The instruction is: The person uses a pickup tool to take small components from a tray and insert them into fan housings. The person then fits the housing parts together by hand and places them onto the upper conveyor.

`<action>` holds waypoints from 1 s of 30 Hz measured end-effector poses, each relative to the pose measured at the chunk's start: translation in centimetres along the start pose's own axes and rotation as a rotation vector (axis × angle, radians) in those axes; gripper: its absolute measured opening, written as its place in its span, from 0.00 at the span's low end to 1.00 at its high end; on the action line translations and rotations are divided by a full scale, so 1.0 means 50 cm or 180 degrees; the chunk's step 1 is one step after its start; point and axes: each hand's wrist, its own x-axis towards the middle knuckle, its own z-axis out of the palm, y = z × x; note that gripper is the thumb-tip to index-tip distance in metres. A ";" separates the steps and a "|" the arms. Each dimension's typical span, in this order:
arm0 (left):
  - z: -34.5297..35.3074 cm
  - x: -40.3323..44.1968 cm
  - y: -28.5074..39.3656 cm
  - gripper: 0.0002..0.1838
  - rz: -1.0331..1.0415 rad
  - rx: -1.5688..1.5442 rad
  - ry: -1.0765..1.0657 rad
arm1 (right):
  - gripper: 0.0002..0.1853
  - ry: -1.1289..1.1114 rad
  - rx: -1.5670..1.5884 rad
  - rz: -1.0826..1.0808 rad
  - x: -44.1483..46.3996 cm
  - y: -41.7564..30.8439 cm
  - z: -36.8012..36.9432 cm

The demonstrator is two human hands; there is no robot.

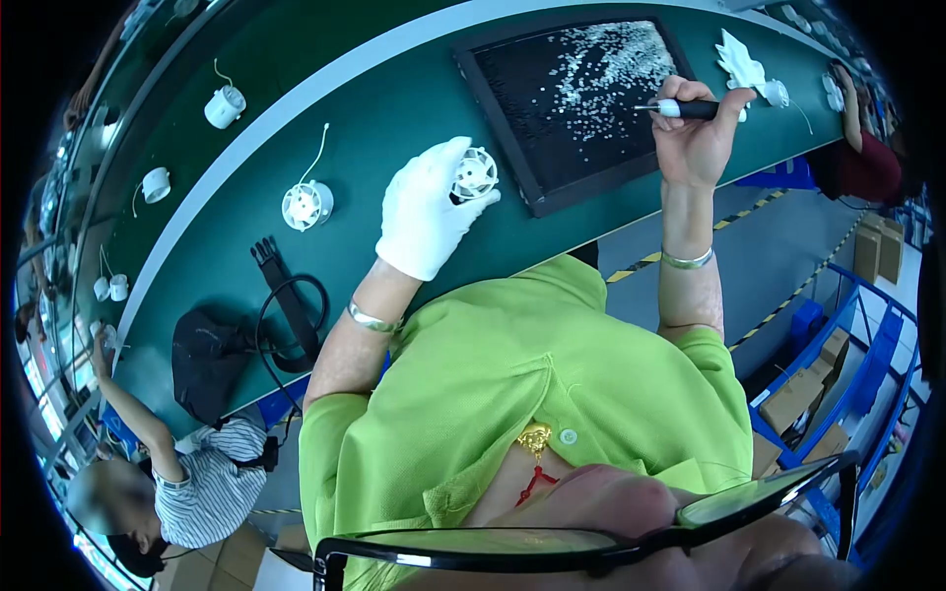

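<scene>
White round part [476,173]: held above the bench [394,108], between the near edge and the light far strip, just beside the left side of the black tray [512,148]. Its spoked open face is turned up towards the camera; direction of its axis otherwise not determinable. Screwdriver [696,109]: long axis roughly crosswise, shaft tip pointed left over the right part of the tray, handle end to the right.

Left hand [426,209]: white glove worn, forearm angled forward and inward from the near edge; fingers curled about the rim of the white round part, thumb on the near side. Right hand [698,143]: ungloved, palm turned up, forearm extended nearly straight forward; fingers closed around the screwdriver, thumb at the handle's right end.

Small pale pieces [616,74] are scattered in the tray, densest towards its far right corner. A fan unit [307,205] is seen left of the gloved hand, its cable directed to the far strip. A black bag [209,355] is located at the near edge, further left.
</scene>
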 end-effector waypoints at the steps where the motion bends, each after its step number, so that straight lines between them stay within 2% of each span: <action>1: 0.009 -0.001 -0.004 0.29 0.0089 -0.0033 0.0063 | 0.40 -0.0287 0.0096 0.0172 -0.009 0.003 0.032; 4: 0.018 0.001 -0.010 0.30 0.0014 -0.0137 0.0065 | 0.39 -0.0283 -0.0337 -0.0066 -0.035 0.052 0.155; 8: 0.024 0.006 -0.009 0.30 -0.0052 -0.0289 0.0048 | 0.32 -0.0473 0.0329 0.0460 -0.066 0.117 0.243; 11: 0.030 0.008 -0.011 0.27 -0.0177 -0.0391 -0.0022 | 0.29 -0.0397 0.0850 0.0712 -0.069 0.174 0.234; 17: 0.011 0.001 -0.014 0.30 0.0010 -0.0387 0.0221 | 0.28 -0.0481 0.0600 0.0457 -0.088 0.212 0.240; 26: 0.006 0.003 -0.010 0.29 -0.0104 -0.0500 0.0090 | 0.25 -0.0294 0.0445 0.0375 -0.093 0.202 0.263; 30: 0.001 0.004 -0.005 0.25 -0.0035 -0.0519 0.0205 | 0.24 -0.0526 0.0367 0.0280 -0.096 0.208 0.258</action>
